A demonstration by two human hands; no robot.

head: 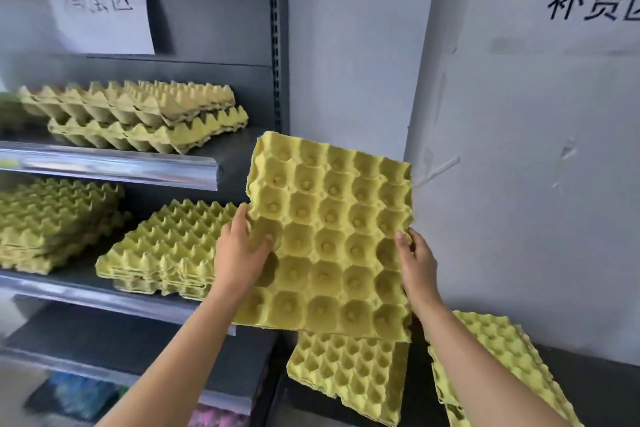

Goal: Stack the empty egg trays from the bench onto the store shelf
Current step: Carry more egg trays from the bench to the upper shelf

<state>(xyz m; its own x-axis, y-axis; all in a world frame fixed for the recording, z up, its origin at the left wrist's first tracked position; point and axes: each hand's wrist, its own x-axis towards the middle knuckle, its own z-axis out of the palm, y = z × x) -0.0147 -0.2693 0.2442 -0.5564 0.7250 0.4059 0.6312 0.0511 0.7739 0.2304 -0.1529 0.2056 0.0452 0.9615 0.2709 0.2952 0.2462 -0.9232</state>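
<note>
The big dark store shelf (114, 166) fills the left side. The bench (588, 378) sits low on the right, by the white wall. Yellow trays lie in piles on the shelf. There is a top pile (138, 114) on the upper board and two piles on the middle board. Of those two, the nearer pile (166, 246) is just beside the hands. The bench trays (349, 374) wait their turn. One egg tray (332, 236) is up in the air between bench and shelf, tipped so its bumpy face looks at the person. The left hand (239, 253) grips its left edge, thumb on the front. The right hand (417, 260) pinches its right edge. I think this is the carrying step. Next the tray likely needs to swing left, lie flat, and match its bumps to the nearer pile so it nests down.
</note>
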